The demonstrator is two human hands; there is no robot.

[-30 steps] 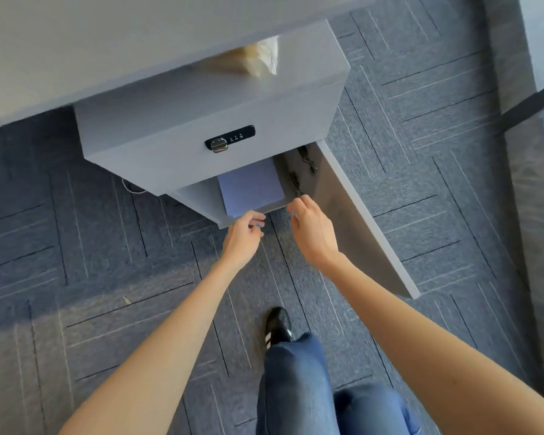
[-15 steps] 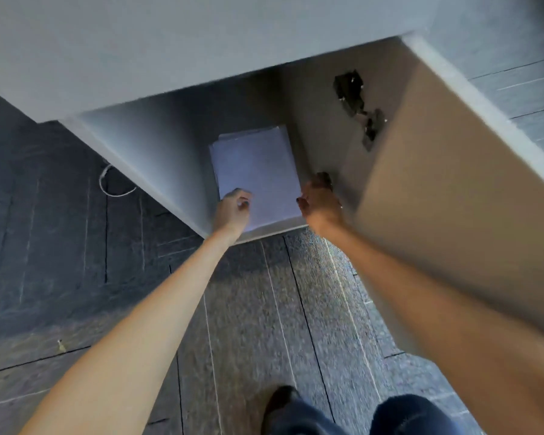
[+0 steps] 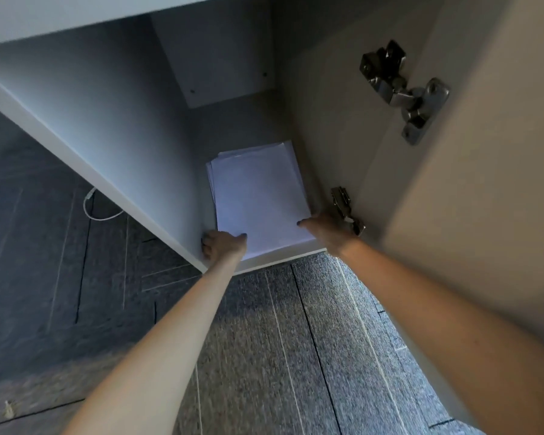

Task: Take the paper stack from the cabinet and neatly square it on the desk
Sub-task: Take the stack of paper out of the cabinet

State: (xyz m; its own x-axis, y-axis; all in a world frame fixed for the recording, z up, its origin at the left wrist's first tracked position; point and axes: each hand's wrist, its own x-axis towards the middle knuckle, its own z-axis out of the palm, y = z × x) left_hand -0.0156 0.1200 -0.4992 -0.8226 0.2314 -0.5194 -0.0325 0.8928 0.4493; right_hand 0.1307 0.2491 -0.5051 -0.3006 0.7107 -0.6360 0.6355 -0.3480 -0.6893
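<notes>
With both thumbs lying on top of the paper stack (image 3: 258, 196), the left hand (image 3: 222, 246) and right hand (image 3: 325, 229) are pinching its near corners inside the cabinet (image 3: 113, 120), and should be sliding every sheet out level together.

At frame centre the paper stack (image 3: 258, 196) lies on the cabinet (image 3: 113, 127) floor, the left hand (image 3: 222, 246) at its lower-left corner, the right hand (image 3: 325, 229) at its lower-right, the open door (image 3: 471, 196) right, a cable (image 3: 99, 211) left.
</notes>
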